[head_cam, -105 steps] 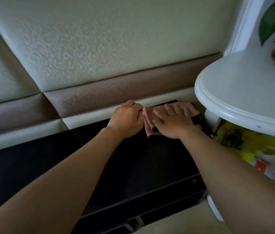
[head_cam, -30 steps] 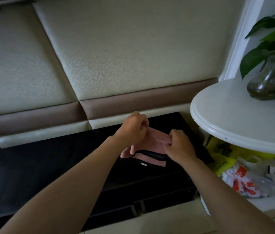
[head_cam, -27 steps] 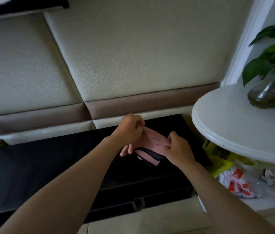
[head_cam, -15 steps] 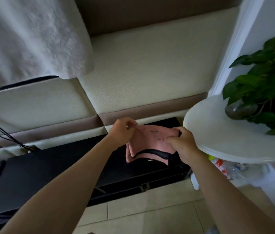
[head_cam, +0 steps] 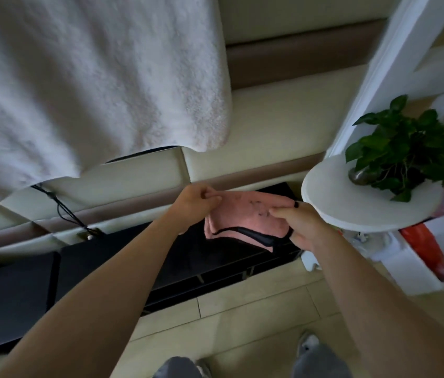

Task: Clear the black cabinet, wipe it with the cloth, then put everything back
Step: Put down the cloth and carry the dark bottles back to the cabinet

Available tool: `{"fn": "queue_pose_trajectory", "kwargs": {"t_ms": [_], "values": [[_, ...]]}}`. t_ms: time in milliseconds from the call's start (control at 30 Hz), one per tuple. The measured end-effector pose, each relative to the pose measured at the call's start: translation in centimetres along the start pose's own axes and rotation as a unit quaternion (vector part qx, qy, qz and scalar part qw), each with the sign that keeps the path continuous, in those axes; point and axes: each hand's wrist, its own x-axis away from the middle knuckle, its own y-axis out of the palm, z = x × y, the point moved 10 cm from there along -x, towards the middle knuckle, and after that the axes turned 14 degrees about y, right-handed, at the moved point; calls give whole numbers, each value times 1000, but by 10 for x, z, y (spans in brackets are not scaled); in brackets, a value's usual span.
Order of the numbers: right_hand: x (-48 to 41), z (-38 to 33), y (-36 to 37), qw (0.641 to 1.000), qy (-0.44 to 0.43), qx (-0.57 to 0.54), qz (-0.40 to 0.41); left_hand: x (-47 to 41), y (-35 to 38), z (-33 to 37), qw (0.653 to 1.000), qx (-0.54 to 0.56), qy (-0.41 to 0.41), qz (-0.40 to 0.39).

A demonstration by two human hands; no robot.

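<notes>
- Since 3.5 s ago the cloth [head_cam: 245, 216] has come up off the cabinet [head_cam: 106, 260]: then it lay flat on the top, now it hangs above the cabinet's right end.
- Head view: the left hand [head_cam: 193, 203] pinches the cloth's upper left corner.
- The right hand [head_cam: 301, 226] grips the cloth's right edge, fingers curled round it.
- The cloth is pink, folded, black-edged, with dark smudges.
- Right of the cabinet a white counter [head_cam: 351, 211] bears a plant [head_cam: 406, 148]; above the cabinet's left part hangs a towel [head_cam: 92, 77].
</notes>
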Motion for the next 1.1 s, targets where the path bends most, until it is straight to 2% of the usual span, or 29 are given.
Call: {"fn": "queue_pose_trajectory", "kwargs": {"t_ms": [200,400,533,633,767,967,1100], "values": [[79,-17,69,999,-32,1,25,47,-77,36,998,33,24,57],[137,-38,105,994,-78,34,69,77,-126,74,992,14,58,115],[163,-49,128,988,-121,70,69,107,-150,90,989,-21,81,122],[185,-49,149,987,-142,68,44,130,-169,94,987,-24,66,141],[211,-36,181,992,-120,37,-8,166,-200,95,987,0,26,161],[243,-10,243,996,-70,-26,-46,203,-259,101,988,-39,57,136],[258,-1,293,996,-84,-11,-1,225,-317,78,990,-30,62,120]]}}
